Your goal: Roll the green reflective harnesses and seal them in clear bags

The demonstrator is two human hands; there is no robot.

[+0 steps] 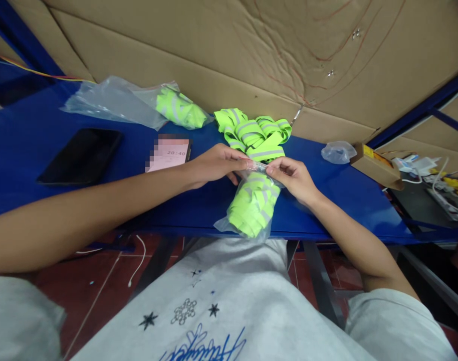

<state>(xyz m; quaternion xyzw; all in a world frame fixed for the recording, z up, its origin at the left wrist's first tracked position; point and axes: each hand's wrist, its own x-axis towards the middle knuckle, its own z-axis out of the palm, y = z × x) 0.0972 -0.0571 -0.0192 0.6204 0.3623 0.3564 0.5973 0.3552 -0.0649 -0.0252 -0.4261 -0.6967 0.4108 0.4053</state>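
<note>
A clear plastic bag [253,205] filled with rolled neon-yellow reflective straps lies at the blue table's front edge. Its mouth points away from me. My left hand [225,163] pinches the left side of that mouth between thumb and fingers. On the other side, my right hand [291,176] grips the right part of the mouth, thumb on top. Just beyond both hands sits a loose heap of reflective straps [251,131], neon yellow with grey stripes. Farther left lies another clear bag [180,109] with the same kind of straps inside.
On the blue table [139,200], a black tablet [80,156] and a phone [172,153] with a lit screen lie to the left. At right are a crumpled plastic bag [338,151] and a small cardboard box [376,165]. A cardboard wall [199,45] rises behind.
</note>
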